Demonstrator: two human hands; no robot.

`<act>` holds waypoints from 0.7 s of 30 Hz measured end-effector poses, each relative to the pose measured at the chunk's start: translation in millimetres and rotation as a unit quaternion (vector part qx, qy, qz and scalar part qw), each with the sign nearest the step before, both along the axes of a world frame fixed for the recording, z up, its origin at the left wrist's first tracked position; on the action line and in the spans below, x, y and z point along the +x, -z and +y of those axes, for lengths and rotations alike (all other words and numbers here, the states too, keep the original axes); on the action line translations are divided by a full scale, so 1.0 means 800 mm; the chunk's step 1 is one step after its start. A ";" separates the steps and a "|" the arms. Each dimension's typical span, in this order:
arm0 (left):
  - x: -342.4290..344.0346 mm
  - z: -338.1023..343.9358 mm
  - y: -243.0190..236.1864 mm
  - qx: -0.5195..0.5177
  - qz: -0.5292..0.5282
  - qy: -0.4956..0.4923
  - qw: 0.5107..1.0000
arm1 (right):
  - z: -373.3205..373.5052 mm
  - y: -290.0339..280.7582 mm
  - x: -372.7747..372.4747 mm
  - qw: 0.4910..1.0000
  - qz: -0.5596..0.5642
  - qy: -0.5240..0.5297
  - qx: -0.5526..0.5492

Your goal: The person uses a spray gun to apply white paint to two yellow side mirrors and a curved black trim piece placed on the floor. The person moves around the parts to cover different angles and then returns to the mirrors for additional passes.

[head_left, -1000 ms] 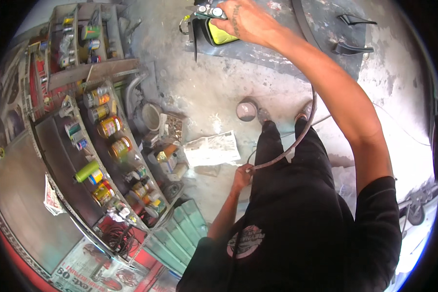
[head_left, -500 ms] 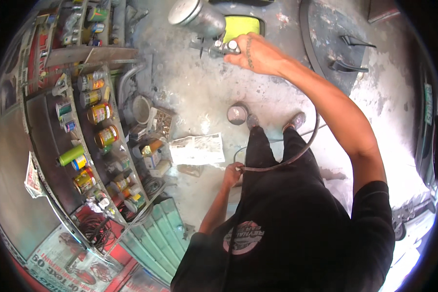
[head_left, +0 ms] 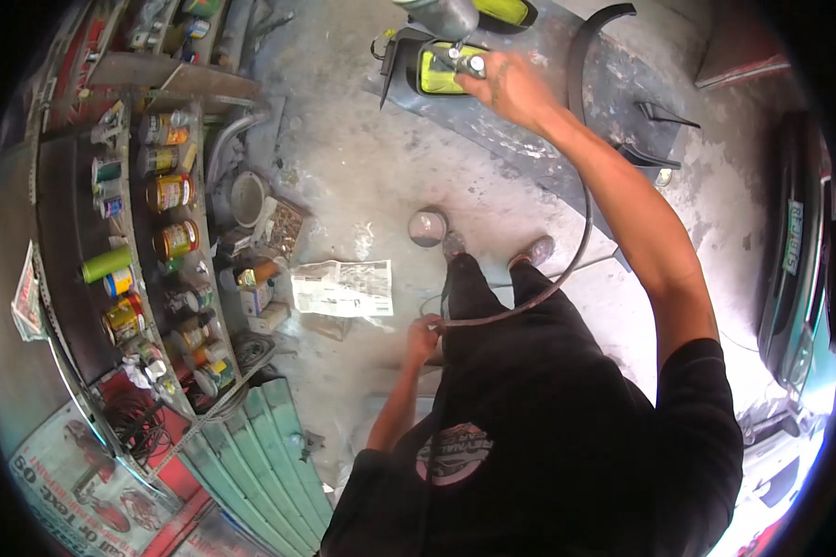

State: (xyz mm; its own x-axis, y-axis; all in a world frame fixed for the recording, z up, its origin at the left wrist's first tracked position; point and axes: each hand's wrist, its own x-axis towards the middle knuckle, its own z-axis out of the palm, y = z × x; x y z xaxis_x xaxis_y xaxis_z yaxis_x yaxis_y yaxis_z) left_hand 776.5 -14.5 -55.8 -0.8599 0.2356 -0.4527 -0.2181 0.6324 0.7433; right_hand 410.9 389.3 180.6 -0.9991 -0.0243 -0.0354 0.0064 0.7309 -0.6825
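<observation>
My right hand (head_left: 513, 91) is closed round a spray gun (head_left: 444, 17) with a metal cup, held out at the far middle. Just beyond and below the gun is a black housing (head_left: 406, 67) with a yellow-green panel, partly hidden by gun and hand. A second black and yellow-green piece (head_left: 503, 11) lies farther off, cut by the upper edge. A dark air hose (head_left: 529, 311) loops from under my right arm across my legs to my left hand (head_left: 424, 337), which grips it at my left thigh.
A dark sheet (head_left: 520, 139) on the floor carries a curved black strip (head_left: 580, 65) and black brackets (head_left: 641, 153). A round can (head_left: 427, 227) stands before my feet, with newspaper (head_left: 344, 289) nearby. Shelves of paint cans (head_left: 175, 239) line the left; a car bumper (head_left: 787, 241) is at right.
The view has shifted, showing more of the far pieces. My right hand has moved the spray gun over the yellow-green panel. The left hand keeps its grip on the hose.
</observation>
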 end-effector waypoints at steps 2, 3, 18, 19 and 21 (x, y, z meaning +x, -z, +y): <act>-0.017 0.020 -0.034 0.021 -0.011 -0.016 1.000 | -0.003 0.009 0.009 0.999 -0.010 -0.040 -0.017; -0.023 0.026 -0.048 0.031 -0.018 -0.024 0.999 | -0.005 0.014 0.014 0.998 -0.017 -0.059 -0.026; -0.141 -0.161 0.027 0.069 -0.031 -0.019 0.997 | -0.121 0.026 -0.023 0.982 0.078 0.132 0.107; -0.144 -0.177 0.030 0.096 -0.042 -0.034 0.994 | -0.134 0.033 -0.021 0.984 0.063 0.124 0.110; -0.141 -0.206 0.033 0.065 -0.057 -0.012 0.996 | -0.159 0.044 -0.012 0.987 0.033 0.108 0.117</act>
